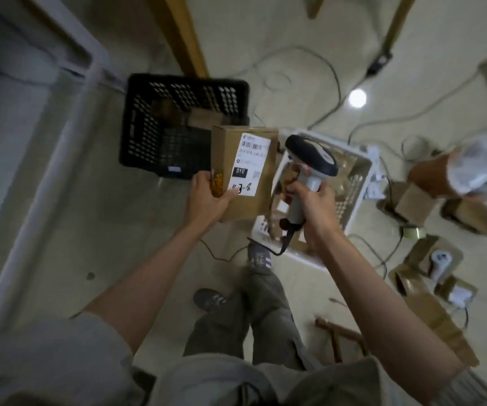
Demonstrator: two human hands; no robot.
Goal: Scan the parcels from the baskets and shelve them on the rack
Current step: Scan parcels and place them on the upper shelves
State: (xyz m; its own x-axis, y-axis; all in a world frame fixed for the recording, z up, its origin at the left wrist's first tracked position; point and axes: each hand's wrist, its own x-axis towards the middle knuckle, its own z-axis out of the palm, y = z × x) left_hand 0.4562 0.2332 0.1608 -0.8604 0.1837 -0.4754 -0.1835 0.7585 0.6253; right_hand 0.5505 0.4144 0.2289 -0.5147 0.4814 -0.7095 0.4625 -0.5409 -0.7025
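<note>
Gripped labelled cardboard parcel (243,171) in left hand (207,197), barcode scanner (309,168) in right hand (312,206), apparently aimed at label (249,165).

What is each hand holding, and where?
Left hand grips the brown cardboard parcel by its lower left corner; right hand holds the grey handheld scanner by its handle.

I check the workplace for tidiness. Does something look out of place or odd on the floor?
Yes. Several cables trail loose across the floor, and opened cardboard boxes lie scattered at the right beside the white basket, not stacked. They look like trip hazards.
</note>
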